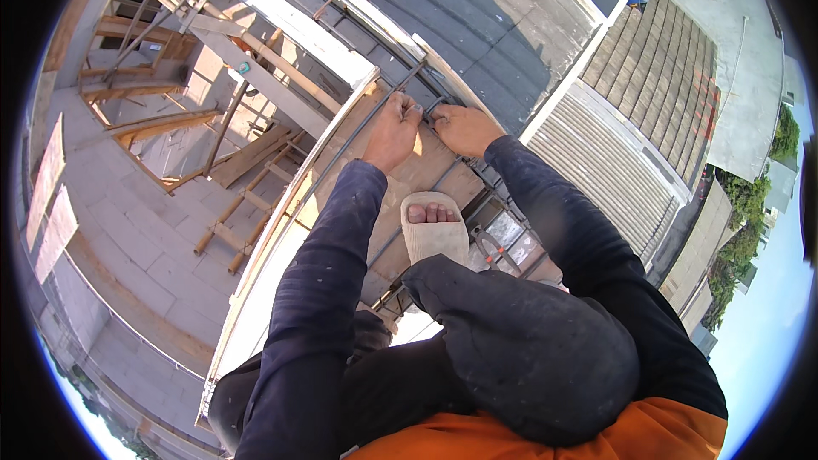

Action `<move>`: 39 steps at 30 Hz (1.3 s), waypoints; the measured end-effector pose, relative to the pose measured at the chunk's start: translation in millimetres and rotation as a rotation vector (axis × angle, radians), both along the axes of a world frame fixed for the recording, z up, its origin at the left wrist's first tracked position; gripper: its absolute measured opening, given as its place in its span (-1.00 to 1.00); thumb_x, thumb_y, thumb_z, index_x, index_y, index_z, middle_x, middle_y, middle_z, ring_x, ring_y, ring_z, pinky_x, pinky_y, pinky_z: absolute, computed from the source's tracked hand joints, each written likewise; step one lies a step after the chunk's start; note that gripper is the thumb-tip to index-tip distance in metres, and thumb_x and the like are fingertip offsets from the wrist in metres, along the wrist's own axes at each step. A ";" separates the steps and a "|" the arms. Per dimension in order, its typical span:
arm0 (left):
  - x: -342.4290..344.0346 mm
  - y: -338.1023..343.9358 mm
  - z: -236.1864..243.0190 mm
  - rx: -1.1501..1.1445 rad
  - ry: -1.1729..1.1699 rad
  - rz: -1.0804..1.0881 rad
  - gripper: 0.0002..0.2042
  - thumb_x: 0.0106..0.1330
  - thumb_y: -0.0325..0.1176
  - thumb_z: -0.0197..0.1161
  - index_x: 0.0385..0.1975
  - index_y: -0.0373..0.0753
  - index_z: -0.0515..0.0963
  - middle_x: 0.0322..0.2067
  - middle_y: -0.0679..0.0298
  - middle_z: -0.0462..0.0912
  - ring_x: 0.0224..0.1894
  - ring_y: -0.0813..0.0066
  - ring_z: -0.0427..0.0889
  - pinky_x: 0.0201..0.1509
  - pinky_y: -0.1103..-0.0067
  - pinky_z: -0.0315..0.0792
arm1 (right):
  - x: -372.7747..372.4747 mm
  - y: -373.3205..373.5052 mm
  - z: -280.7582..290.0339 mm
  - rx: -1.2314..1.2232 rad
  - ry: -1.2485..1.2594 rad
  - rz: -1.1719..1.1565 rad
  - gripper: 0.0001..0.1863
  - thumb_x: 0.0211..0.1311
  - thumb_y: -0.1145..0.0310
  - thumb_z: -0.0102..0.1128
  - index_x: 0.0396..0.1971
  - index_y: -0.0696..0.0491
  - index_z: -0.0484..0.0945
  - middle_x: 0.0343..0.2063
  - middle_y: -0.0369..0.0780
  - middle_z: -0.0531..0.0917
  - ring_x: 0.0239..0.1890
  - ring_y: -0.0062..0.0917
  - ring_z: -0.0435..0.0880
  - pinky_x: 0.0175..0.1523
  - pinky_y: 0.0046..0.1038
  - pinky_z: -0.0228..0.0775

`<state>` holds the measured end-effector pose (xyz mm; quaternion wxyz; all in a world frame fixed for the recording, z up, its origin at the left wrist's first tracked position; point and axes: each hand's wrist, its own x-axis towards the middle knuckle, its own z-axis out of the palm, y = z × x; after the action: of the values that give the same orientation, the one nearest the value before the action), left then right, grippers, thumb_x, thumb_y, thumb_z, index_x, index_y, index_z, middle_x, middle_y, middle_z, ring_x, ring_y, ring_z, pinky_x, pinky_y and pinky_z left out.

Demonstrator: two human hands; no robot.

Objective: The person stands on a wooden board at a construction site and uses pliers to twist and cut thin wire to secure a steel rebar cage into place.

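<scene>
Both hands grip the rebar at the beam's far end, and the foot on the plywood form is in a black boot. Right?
Not quite. The head view shows both hands, left hand and right hand, on the rebar, but the foot wears a pale open-toed sandal, not a black boot.

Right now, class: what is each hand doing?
Left hand: closed on the steel bar.
Right hand: fingers curled at the bar crossing; grip cannot be told.

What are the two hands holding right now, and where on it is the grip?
Both hands meet on the dark steel bars at a crossing over the wooden formwork. The left hand closes over a bar there; what the right hand pinches cannot be told.
</scene>
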<state>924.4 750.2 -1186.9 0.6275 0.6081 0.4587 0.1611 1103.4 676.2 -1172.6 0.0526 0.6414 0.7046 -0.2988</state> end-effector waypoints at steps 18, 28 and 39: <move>-3.4 -48.9 4.3 0.419 0.076 0.083 -0.72 0.30 -0.48 0.27 -0.02 -0.40 0.63 -0.03 0.02 0.71 0.03 0.16 0.71 0.15 0.35 0.55 | 4.6 39.2 64.8 -0.567 0.543 -0.662 -0.68 0.32 0.31 0.17 -0.14 0.26 0.71 -0.37 -0.08 0.77 -0.35 -0.36 0.78 -0.32 -0.39 0.70; -0.6 -36.7 14.6 -0.228 -0.149 0.185 -0.54 0.15 -0.21 0.42 0.00 -0.36 0.64 -0.06 0.03 0.73 0.05 0.16 0.69 0.17 0.33 0.51 | -2.3 90.8 66.9 -0.723 0.353 -0.494 -0.52 0.35 0.06 0.37 -0.27 0.29 0.72 -0.44 -0.10 0.75 -0.51 -0.49 0.77 -0.44 -0.52 0.72; -13.3 -37.5 26.7 -0.103 0.012 0.192 -0.57 0.29 -0.29 0.25 0.15 -0.27 0.54 -0.25 0.20 0.79 -0.18 0.36 0.77 0.01 0.35 0.52 | -11.9 96.3 67.9 -0.677 0.074 -0.306 -0.72 0.35 0.28 0.21 -0.34 0.22 0.69 -0.52 -0.11 0.75 -0.55 -0.43 0.78 -0.48 -0.39 0.66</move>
<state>911.2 712.7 -1160.1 0.6367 0.5295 0.5263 0.1929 1091.5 772.5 -1104.7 0.1909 0.6742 0.4635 -0.5424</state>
